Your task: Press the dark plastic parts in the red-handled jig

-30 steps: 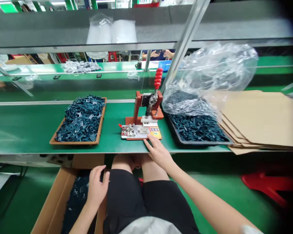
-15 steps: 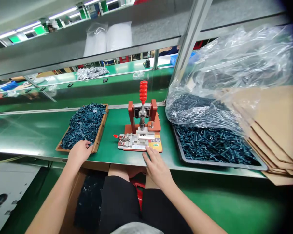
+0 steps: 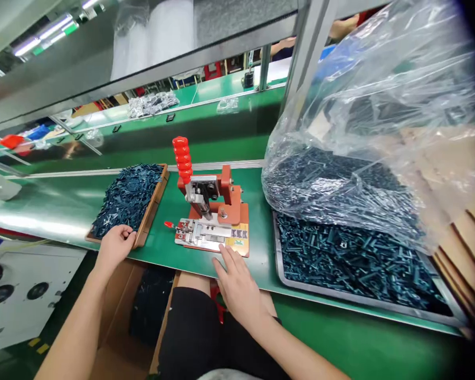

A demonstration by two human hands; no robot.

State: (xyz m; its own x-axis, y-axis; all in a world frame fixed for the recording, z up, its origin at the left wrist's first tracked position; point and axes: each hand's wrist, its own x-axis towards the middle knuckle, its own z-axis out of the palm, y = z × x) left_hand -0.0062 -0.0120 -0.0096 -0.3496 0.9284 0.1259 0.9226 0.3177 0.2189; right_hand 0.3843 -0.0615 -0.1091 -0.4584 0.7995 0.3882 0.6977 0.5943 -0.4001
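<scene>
At the near corner of a brown tray (image 3: 152,211), my left hand (image 3: 116,245) is closed, thumb and fingertips pressed together. Whatever may be between them is too small or hidden to name. Small dark blue-green plastic pieces (image 3: 129,195) are heaped in that tray. My right hand (image 3: 239,287) is open, its fingers stretched out and the fingertips at the front edge of a metal fixture (image 3: 206,235). The fixture lies on the base of a small hand-operated toggle press (image 3: 233,198). Its red ribbed handle (image 3: 182,158) stands upright, leaning slightly left.
To the right, a black tray (image 3: 279,253) holds many dark plastic strips (image 3: 340,258), partly under a clear plastic bag (image 3: 380,121). Cardboard sheets (image 3: 459,237) lie beyond it. A metal post (image 3: 309,58) rises behind the bench. Below the bench is an open carton (image 3: 116,322).
My view has turned and tilted, so the press and trays appear shifted. My left hand stays by the tray corner, its fingers a little more curled. The right hand remains at the fixture's front edge.
</scene>
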